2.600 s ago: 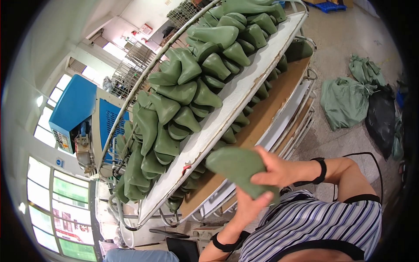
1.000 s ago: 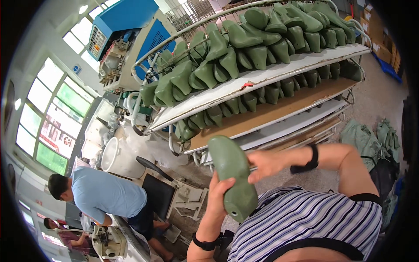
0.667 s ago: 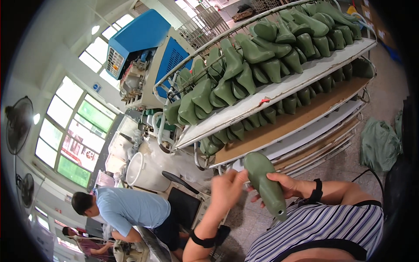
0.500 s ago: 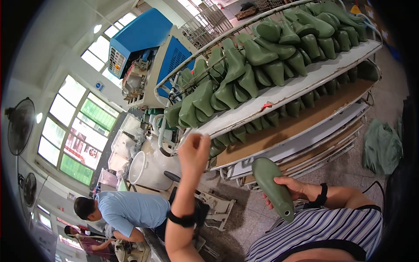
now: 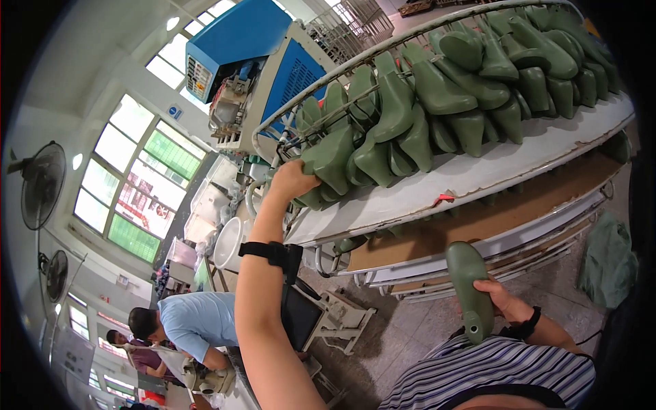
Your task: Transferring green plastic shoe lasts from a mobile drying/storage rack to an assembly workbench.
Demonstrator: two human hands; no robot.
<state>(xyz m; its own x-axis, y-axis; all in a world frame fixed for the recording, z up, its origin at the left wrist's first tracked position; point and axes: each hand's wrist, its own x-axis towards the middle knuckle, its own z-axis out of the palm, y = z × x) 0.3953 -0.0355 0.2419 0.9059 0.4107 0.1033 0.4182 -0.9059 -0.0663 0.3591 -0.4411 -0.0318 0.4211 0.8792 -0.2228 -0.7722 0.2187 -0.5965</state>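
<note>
My right hand (image 5: 500,299) holds a green shoe last (image 5: 467,266) in front of my striped top; a small round hole shows at its lower end. My left arm reaches up to the rack's top shelf. There my left hand (image 5: 292,181) is closed against another green last (image 5: 329,158) at the left end of the row; some of its fingers are hidden. Many more green lasts (image 5: 437,89) stand and lie piled along this shelf.
The wheeled rack has a white top shelf (image 5: 478,160) and brown boards (image 5: 417,249) below. A blue and beige machine (image 5: 239,44) stands behind. At lower left, a person in a light blue shirt (image 5: 198,321) bends over a bench. A green plastic bag (image 5: 608,263) lies at right.
My left hand has moved from the air before the rack onto a last at the shelf's left end. The last in my right hand has turned more upright. The rack appears closer.
</note>
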